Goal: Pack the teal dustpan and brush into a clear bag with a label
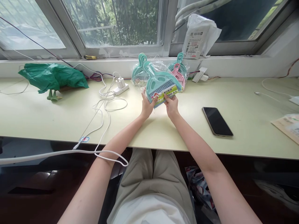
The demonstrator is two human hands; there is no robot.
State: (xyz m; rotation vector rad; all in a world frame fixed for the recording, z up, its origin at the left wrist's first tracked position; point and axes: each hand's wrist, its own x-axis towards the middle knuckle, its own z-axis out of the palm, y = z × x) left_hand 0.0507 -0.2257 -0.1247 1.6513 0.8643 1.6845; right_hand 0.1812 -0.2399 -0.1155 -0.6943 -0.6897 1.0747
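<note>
Between my two hands is a teal dustpan and brush set (161, 81) in clear plastic wrap, with a printed label along its lower edge. My left hand (148, 104) grips its lower left corner, and my right hand (171, 105) pinches the lower edge near the label's middle. The set is tilted, its handle pointing up and to the left. Behind it, by the window sill, lie another wrapped teal set (140, 67) on the left and a wrapped pink set (178, 72) with teal pieces on the right.
A black phone (217, 121) lies right of my hands. White cables (108, 105) and a power strip (121, 89) are on the left, near a green plastic bag (53, 76). A wrapped white package (195, 39) stands on the sill. Papers (287, 126) sit far right on the table (187, 137).
</note>
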